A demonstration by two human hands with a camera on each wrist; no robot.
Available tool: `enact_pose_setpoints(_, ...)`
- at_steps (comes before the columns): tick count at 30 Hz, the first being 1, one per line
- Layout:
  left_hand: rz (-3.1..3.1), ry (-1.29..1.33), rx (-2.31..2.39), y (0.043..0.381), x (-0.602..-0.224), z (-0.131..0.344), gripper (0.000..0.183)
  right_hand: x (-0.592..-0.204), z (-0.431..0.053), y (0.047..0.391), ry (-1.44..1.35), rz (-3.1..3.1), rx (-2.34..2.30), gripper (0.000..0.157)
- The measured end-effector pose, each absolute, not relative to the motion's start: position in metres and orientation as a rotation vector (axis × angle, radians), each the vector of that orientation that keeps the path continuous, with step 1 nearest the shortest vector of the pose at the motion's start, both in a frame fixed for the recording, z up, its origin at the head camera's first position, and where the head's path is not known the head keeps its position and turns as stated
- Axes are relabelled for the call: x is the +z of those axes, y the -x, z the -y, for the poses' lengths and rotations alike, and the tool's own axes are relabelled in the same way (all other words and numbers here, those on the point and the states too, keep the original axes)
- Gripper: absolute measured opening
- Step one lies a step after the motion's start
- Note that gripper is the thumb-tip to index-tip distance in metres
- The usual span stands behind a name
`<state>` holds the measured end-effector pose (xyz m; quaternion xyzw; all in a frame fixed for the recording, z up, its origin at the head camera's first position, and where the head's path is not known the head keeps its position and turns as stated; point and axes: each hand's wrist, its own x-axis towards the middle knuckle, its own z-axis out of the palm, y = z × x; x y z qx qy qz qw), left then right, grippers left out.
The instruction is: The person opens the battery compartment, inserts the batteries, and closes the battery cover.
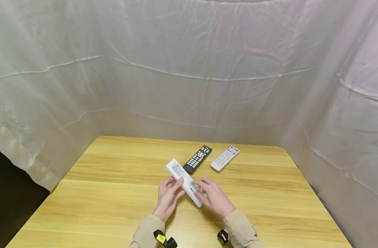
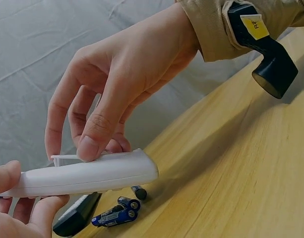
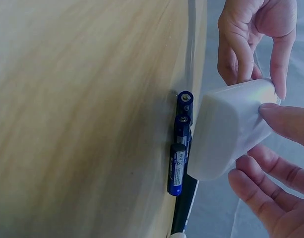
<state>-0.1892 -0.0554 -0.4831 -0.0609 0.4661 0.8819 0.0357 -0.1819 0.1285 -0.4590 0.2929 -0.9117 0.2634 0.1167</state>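
A white remote control (image 1: 176,169) is tilted above the table with its labelled back facing up. My left hand (image 1: 168,199) grips it along its side, thumb on top and fingers beneath. My right hand (image 1: 216,197) works at the near half of its back. There, in the left wrist view, the battery cover (image 2: 66,157) stands raised at one end, pinched between the thumb and a finger. Blue batteries (image 3: 179,168) lie on the table under the remote; the head view hides most of them.
Behind the held remote, a black remote control (image 1: 197,159) lies buttons up on the wooden table (image 1: 114,203). To its right is another white remote control (image 1: 225,158), also buttons up. Grey curtains (image 1: 189,96) enclose the table's back and sides.
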Motion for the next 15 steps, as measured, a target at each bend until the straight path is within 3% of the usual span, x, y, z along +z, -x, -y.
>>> enact_pose_setpoints(15,-1.438,0.182,2.721,0.1888,-0.4846,0.0544,0.036,-0.4606,-0.1284,0.1815,-0.918,2.619,0.671,0.033)
